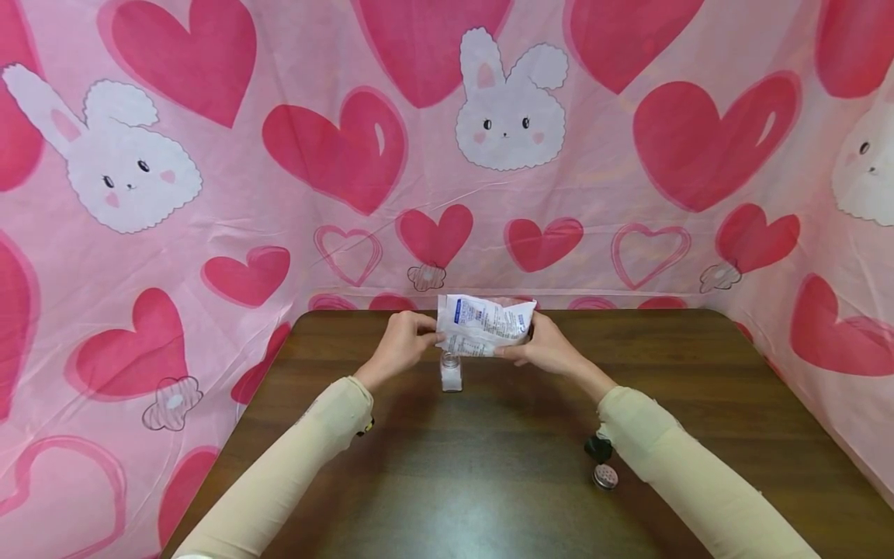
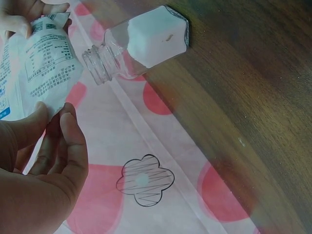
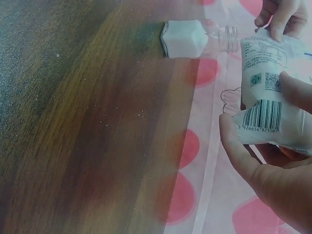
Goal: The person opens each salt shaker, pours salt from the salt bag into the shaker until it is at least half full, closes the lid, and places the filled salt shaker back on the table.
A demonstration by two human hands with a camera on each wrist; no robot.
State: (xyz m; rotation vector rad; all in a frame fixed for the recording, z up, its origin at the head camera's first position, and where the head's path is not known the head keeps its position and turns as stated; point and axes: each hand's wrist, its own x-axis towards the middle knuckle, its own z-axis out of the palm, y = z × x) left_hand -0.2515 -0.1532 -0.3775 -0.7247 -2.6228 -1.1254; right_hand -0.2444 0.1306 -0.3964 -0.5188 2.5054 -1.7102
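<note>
Both hands hold a white printed plastic packet point(image 1: 482, 326) above the table. My left hand point(image 1: 403, 341) pinches the packet's left end between thumb and fingers. Around its right end curl the fingers of my right hand point(image 1: 548, 345), near the barcode side seen in the right wrist view. Just below the packet's left corner stands a small clear glass jar point(image 1: 452, 374), upright and without a lid. White powder or fine grains point(image 2: 155, 38) fill most of the jar's body up to near the shoulder. The jar's threaded neck point(image 2: 97, 63) lies close to the packet.
A round perforated shaker lid point(image 1: 604, 477) lies on the brown wooden table point(image 1: 447, 481), near my right forearm, beside a small black object point(image 1: 597, 447). A few white grains point(image 3: 140, 114) are scattered on the tabletop. Pink heart-patterned cloth point(image 1: 419, 178) hangs behind the table and at both sides.
</note>
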